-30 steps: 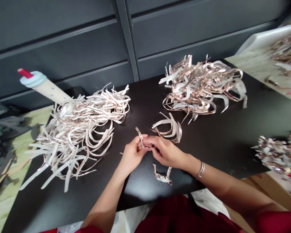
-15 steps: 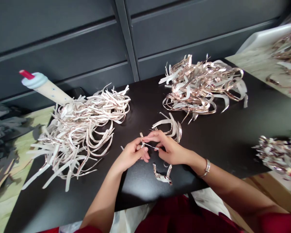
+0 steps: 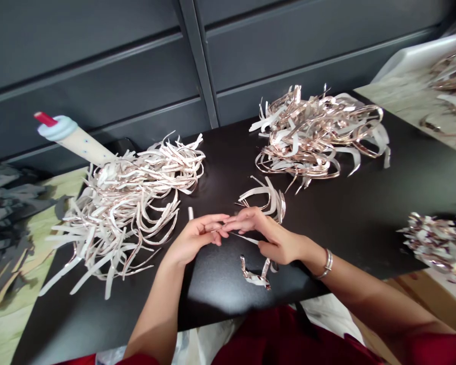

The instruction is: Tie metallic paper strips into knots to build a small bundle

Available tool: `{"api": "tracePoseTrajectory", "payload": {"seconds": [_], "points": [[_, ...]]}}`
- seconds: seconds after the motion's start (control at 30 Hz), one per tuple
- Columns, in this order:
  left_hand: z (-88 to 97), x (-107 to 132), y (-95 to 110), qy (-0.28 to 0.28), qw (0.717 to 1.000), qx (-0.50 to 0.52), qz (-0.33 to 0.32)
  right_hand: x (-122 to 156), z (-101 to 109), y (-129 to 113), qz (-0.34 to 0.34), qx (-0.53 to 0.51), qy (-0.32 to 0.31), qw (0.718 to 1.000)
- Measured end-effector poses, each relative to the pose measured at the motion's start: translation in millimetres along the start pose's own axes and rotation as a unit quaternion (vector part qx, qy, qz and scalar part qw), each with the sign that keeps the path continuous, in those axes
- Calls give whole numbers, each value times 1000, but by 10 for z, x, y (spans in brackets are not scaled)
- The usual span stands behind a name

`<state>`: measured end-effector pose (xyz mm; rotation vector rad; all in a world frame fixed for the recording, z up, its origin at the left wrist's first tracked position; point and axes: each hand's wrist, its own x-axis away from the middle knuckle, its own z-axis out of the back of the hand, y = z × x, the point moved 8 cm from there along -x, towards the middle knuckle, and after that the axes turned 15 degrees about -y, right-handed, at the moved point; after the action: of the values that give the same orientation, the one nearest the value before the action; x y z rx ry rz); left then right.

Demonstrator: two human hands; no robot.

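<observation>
My left hand (image 3: 195,237) and my right hand (image 3: 268,235) meet over the black table (image 3: 220,299), fingertips almost touching. A thin foil-faced strip (image 3: 245,238) runs from my right thumb and fingers toward my left fingers, and its white end (image 3: 190,213) seems to stick out past my left hand. A small heap of curled strips (image 3: 264,199) lies just beyond my right fingers. Below my right hand sits a little bent piece (image 3: 255,274). Large tangled piles of strips (image 3: 125,208) (image 3: 315,137) lie to the left and far right.
A white bottle-like tube (image 3: 74,139) with a pale blue collar and red tip stands behind the left pile. Grey panelling (image 3: 99,66) rises behind the table. Shiny shreds (image 3: 441,243) lie at the right, and a white tray (image 3: 414,61) holds more strips.
My hands have drawn slightly apart, and a longer straight stretch of strip shows between them. The curled loop in my left fingers no longer shows, and the white end has moved up the picture.
</observation>
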<state>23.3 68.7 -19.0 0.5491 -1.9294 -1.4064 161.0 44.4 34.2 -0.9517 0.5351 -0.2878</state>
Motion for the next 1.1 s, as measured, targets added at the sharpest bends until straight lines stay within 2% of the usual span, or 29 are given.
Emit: {"api": "tracePoseTrajectory", "payload": {"seconds": [0.13, 0.23, 0.33, 0.43, 0.5, 0.57, 0.63, 0.7, 0.77, 0.8, 0.87, 1.0, 1.1], "points": [[-8, -12, 93, 82, 988, -128, -33, 4, 41, 31, 3, -71, 2, 997], [0, 13, 152, 118, 977, -167, -64, 19, 90, 99, -1, -181, 17, 983], [86, 96, 224, 148, 966, -190, -93, 97, 255, 174, -1, -269, 72, 960], [212, 254, 357, 220, 931, -257, -139, 226, 523, 240, -4, -280, 172, 944], [275, 386, 466, 292, 884, -323, -169, 254, 607, 236, -17, -231, 207, 950], [300, 482, 557, 356, 822, -409, -174, 155, 484, 167, -32, -136, 159, 977], [321, 522, 621, 399, 755, -496, -153, 1, 144, 63, -33, 10, 41, 999], [383, 537, 653, 429, 702, -555, -125, -71, -251, -27, -15, 200, -57, 978], [484, 560, 657, 454, 673, -575, -99, -34, -613, -55, 14, 310, -146, 939], [532, 570, 653, 463, 667, -576, -90, 17, -721, -49, 17, 337, -170, 926], [601, 581, 638, 472, 667, -571, -80, 148, -804, -37, 6, 348, -191, 918], [623, 555, 607, 461, 687, -557, -70, 414, -784, -68, -32, 317, -224, 921], [635, 539, 580, 453, 686, -568, -40, 565, -770, -130, -34, 320, -236, 917]]}}
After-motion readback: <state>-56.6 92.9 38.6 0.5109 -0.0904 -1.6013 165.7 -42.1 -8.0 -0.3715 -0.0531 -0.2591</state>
